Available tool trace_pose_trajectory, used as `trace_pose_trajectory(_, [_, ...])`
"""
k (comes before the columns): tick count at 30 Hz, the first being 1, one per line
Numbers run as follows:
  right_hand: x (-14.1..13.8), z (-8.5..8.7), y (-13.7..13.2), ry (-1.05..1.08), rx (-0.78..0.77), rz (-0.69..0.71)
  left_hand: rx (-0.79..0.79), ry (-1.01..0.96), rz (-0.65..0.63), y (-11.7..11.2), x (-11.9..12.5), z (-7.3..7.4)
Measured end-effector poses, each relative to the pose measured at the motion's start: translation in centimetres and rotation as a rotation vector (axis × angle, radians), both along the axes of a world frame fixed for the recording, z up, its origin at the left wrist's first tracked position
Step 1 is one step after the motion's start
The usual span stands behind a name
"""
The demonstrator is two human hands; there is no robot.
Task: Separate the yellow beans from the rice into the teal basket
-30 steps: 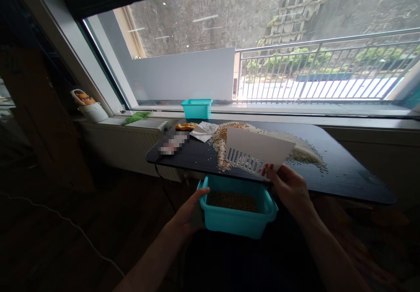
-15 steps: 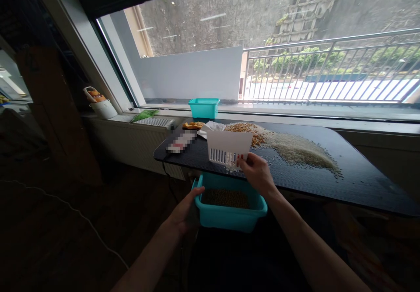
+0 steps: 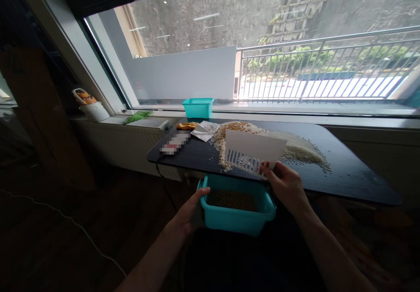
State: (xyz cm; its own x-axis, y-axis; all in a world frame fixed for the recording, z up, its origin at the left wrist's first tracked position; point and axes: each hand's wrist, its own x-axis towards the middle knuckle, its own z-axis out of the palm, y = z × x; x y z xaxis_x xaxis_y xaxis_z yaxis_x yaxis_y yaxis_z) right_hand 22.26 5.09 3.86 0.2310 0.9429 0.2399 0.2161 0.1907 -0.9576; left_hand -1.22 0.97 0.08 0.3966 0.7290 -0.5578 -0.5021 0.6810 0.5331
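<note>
My left hand [image 3: 193,206] grips the left end of a turquoise plastic bin [image 3: 234,223], thumb over its rim. Small brownish grains [image 3: 231,199] cover the bin's bottom. The bin is held just below the table's front edge. Between the fingers of my right hand [image 3: 285,182] is a white slotted scoop [image 3: 254,147], pinched by its lower right corner above the table edge. Behind it lies a spread of orange-yellow kernels [image 3: 234,128], with a pile of whitish, rice-like grains [image 3: 303,149] to the right.
The dark table [image 3: 354,174] stands against the window. A second turquoise bin [image 3: 198,108] is at the back, near a crumpled white paper [image 3: 205,131] and a yellow-orange item [image 3: 187,126]. A blurred-out object [image 3: 175,143] lies at the left. A white bucket [image 3: 96,111] sits beyond the radiator.
My right hand has moved the scoop to the right and tilted it, uncovering kernels and pale grains on the table. The bin in my left hand has shifted slightly right.
</note>
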Motion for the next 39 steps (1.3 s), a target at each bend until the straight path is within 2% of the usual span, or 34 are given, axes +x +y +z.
trace_pose_trajectory(6, [2.0, 0.3, 0.2, 0.031, 0.009, -0.063, -0.006, 0.018, -0.035, -0.1, 0.6, 0.0])
trace_pose_trajectory(14, [2.2, 0.1, -0.4, 0.018, -0.043, -0.032, -0.006, 0.015, -0.063, -0.1, 0.6, 0.1])
trace_pose_trajectory(18, [2.3, -0.2, 0.4, 0.055, -0.028, -0.051, -0.003, 0.03, -0.076, -0.1, 0.7, 0.3])
trace_pose_trajectory(25, [2.9, -1.4, 1.5, 0.037, -0.041, 0.024, -0.022, 0.055, -0.073, -0.1, 0.6, 0.2])
trace_pose_trajectory(39, [3.0, -1.0, 1.2, 0.055, -0.05, 0.07, -0.02, 0.016, -0.081, 0.0, 0.6, 0.4])
